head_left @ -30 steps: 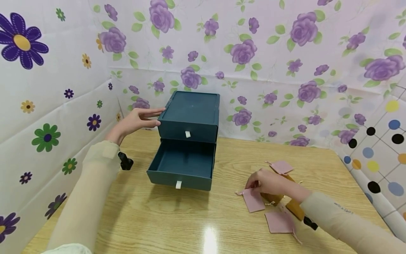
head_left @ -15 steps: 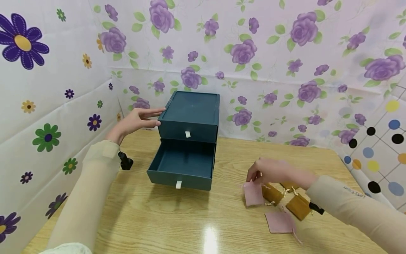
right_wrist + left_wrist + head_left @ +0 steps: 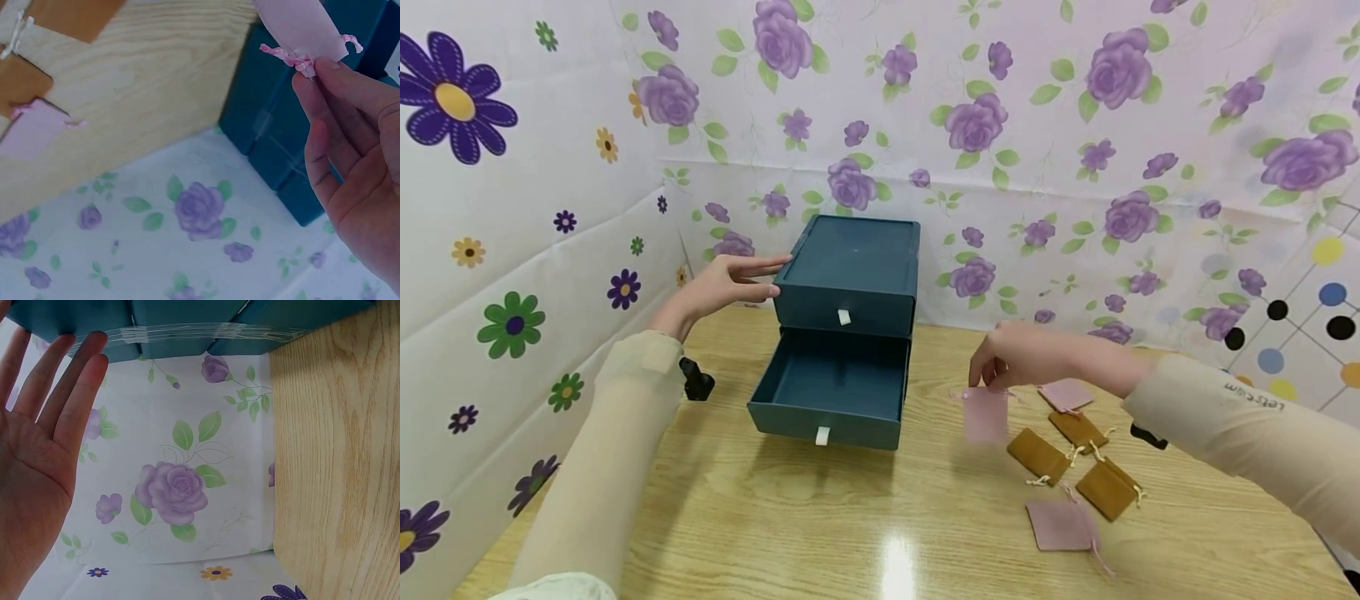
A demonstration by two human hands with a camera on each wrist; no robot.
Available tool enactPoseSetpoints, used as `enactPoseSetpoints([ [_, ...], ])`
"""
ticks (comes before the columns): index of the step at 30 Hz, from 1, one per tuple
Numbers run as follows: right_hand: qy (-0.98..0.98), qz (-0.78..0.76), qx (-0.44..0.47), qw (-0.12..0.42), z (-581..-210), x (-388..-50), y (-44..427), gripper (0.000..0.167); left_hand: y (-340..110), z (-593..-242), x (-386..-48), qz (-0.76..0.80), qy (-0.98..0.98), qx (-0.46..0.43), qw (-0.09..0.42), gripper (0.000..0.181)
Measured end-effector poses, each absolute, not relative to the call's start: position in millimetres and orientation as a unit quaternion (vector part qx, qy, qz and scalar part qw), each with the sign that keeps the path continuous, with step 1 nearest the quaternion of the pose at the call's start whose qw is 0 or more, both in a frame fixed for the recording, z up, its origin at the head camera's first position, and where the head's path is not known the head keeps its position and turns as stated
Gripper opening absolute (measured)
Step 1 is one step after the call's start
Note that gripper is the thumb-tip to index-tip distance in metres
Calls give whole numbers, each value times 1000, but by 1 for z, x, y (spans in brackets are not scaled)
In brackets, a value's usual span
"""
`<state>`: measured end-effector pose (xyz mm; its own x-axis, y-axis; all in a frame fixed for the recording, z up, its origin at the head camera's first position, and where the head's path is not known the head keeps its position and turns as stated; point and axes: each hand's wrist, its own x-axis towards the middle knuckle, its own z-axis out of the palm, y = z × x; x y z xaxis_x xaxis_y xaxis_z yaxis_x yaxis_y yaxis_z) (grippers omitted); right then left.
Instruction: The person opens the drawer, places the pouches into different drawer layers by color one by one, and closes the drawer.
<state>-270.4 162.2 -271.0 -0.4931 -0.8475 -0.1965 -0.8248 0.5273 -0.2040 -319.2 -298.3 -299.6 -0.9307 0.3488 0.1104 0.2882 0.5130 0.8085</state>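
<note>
A pink drawstring pouch [image 3: 986, 417] hangs above the table from my right hand [image 3: 1021, 357], whose thumb and fingertips pinch it by the gathered top. In the right wrist view the pinched pouch [image 3: 303, 25] shows its pink cords. My left hand [image 3: 722, 285] touches the left side of a dark blue drawer unit [image 3: 853, 254] with straight fingers, as the left wrist view also shows of the hand [image 3: 37, 444]. The unit's lower drawer [image 3: 838, 387] is pulled out with nothing in it; the upper drawer [image 3: 880, 312] is closed. Both fronts carry small white tabs.
On the table right of the unit lie several brown pouches [image 3: 1037, 456] with cream cords. One pink pouch [image 3: 1062, 525] lies in front of them, another pink pouch [image 3: 1066, 394] behind. A small black object [image 3: 697, 381] is beside my left wrist. Flowered cloth backs the table.
My right hand has lifted the pink pouch off the table, moving it up and slightly left, away from the other pouches. The left hand and the drawer unit have stayed put.
</note>
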Motion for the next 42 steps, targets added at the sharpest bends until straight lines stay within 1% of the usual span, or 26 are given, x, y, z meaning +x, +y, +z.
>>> enactPoseSetpoints([
  [9,858,-20,-502,102,-232,-272,129,16,-299,-299,-319,455,869,189,33,55],
  [19,858,12,-505,97,-202,-273,92,16,-296,-300,-317,473,862,181,33,54],
  [27,844,20,-521,124,-198,-271,68,16,-295,-303,-315,482,855,190,19,54],
  [32,834,13,-539,119,-198,-274,55,17,-294,-304,-313,486,855,183,10,53],
  [42,844,45,-522,112,-193,-277,23,23,-291,-303,-310,490,852,184,9,53],
])
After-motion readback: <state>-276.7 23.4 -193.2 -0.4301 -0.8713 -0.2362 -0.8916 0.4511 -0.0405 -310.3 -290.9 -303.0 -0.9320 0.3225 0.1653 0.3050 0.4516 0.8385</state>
